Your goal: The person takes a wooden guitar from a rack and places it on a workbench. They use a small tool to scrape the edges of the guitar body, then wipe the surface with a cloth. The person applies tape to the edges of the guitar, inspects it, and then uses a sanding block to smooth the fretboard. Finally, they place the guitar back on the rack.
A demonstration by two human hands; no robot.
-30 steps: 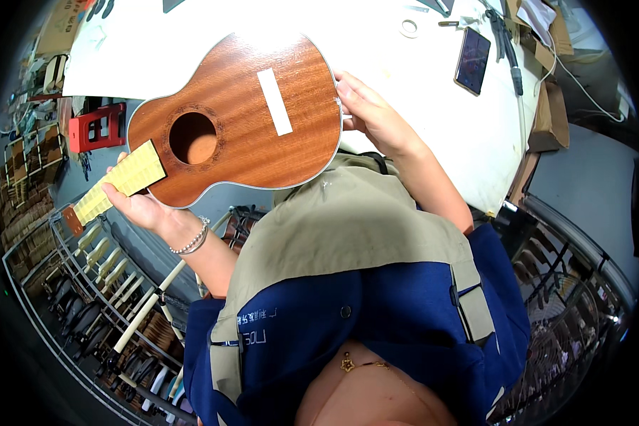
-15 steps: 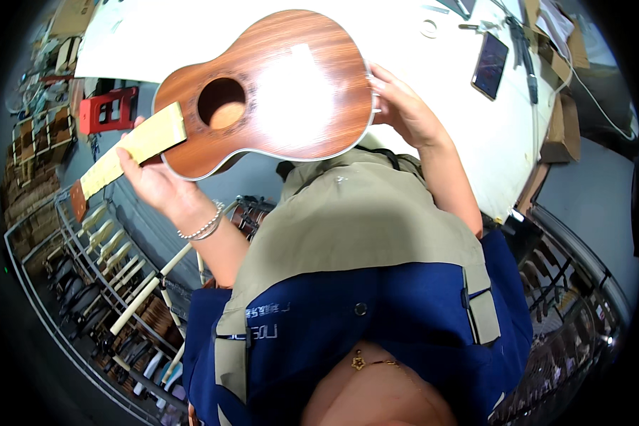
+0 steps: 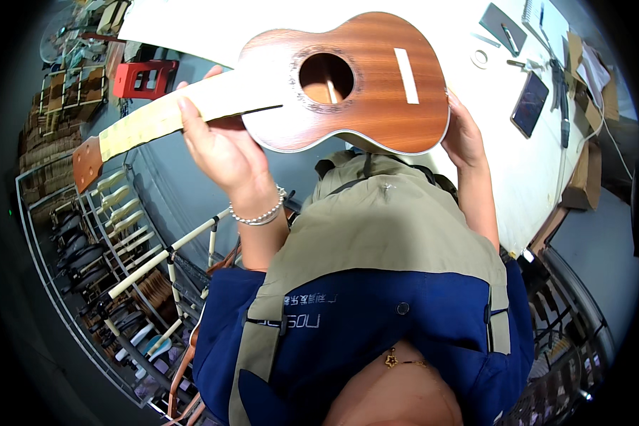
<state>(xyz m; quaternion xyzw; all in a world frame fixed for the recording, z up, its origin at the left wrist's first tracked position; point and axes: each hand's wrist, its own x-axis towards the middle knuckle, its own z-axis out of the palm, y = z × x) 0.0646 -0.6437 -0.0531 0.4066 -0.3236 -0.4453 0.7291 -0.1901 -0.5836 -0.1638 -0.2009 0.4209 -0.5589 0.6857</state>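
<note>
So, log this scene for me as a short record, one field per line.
Instrument: small ukulele, brown wooden body, no strings visible
Neck: wrapped in pale yellow tape, brown headstock bare
Face: round sound hole, white strip to its right
Left grip: thumb and fingers around the neck
Right grip: at the body's right end, fingers partly hidden
Table: white, dark-screened phone at right

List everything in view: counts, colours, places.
ukulele: one, brown, between both hands
strip: one, white, ukulele's body
table: one, white, behind the ukulele
phone: one, dark, table's right side
pad: one, dark, table's far right
tape roll: one, white, on table
stool: one, red, upper left
rack: one at least, grey and cream, lower left
apron: one, khaki, worn
shirt: one, blue, worn
left hand: one, bare, on ukulele's neck
right hand: one, bare, at ukulele's edge
</note>
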